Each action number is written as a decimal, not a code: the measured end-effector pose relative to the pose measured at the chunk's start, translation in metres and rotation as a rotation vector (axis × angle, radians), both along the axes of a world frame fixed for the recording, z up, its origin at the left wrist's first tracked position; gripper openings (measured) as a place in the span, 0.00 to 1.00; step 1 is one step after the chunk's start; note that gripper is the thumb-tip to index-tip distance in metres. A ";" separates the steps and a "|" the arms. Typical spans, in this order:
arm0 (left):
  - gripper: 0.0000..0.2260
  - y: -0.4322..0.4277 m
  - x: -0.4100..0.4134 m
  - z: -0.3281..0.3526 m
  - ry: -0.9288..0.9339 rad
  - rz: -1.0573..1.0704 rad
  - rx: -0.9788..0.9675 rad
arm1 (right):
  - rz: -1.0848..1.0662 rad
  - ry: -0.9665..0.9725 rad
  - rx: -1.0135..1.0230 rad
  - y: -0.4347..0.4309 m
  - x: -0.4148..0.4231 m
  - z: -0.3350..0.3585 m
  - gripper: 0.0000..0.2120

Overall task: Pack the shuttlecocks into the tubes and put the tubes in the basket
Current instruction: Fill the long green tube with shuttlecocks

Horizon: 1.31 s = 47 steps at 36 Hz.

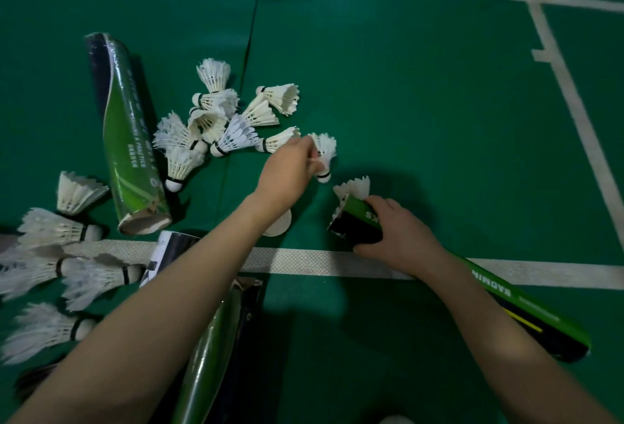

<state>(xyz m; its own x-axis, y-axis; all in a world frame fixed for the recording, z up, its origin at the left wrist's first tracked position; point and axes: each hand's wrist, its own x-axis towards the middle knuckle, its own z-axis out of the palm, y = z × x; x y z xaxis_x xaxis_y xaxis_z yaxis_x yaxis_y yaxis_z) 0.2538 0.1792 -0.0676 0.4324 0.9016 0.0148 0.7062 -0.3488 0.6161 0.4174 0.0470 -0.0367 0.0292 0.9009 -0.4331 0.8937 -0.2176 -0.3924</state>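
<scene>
The green court floor (422, 102), a smooth mat crossed by white lines (304, 263), carries everything. Four cardboard tubes show. Three are glossy green, and the dark tube (175, 251), black and white, is half hidden by the left forearm. The far tube (131, 139) lies at the left with its open mouth towards the person. The near tube (209, 349) lies under the left arm. The held tube (526, 315) slants across a line. The right hand (398, 234) is wrapped round it near the mouth, where the feathers of a packed shuttlecock (353, 187) stick out. The other shuttlecocks are white and feathered, with about nine in a loose heap (216, 119) beside the far tube. At least five blurred ones form the left group (57, 229). The left hand (290, 170) pinches the picked shuttlecock (326, 153), cork towards the person, near the held tube's mouth.
</scene>
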 end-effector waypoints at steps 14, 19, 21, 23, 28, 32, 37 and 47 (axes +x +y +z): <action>0.08 -0.068 -0.061 0.022 -0.755 0.231 -0.596 | -0.003 0.107 0.172 0.016 -0.045 0.025 0.37; 0.18 -0.076 -0.057 0.032 -0.719 0.154 -0.646 | 0.004 0.103 0.204 0.012 -0.047 0.034 0.37; 0.25 -0.081 -0.049 0.036 -0.701 0.121 -0.659 | -0.015 0.109 0.214 0.010 -0.044 0.036 0.37; 0.29 -0.089 -0.038 0.039 -0.732 0.082 -0.693 | -0.034 0.130 0.214 0.008 -0.042 0.036 0.36; 0.31 -0.103 -0.020 0.031 -0.631 -0.017 -0.717 | -0.072 0.142 0.167 0.001 -0.030 0.027 0.36; 0.29 -0.106 -0.008 0.022 -0.617 -0.103 -0.788 | -0.084 0.125 0.093 -0.009 -0.015 0.018 0.36; 0.29 -0.099 0.007 0.017 -0.550 -0.016 -0.697 | -0.123 0.090 0.051 -0.017 -0.001 0.011 0.34; 0.26 -0.046 0.030 -0.007 -0.011 -0.167 -0.395 | -0.164 0.085 0.008 -0.024 0.016 0.008 0.32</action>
<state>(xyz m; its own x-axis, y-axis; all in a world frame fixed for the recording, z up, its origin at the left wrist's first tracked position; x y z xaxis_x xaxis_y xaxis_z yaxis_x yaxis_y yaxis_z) 0.2835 0.1329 -0.0741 0.5744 0.7567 -0.3122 0.6526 -0.1931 0.7327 0.4334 0.0233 -0.0287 0.1402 0.8905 -0.4328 0.8100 -0.3546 -0.4671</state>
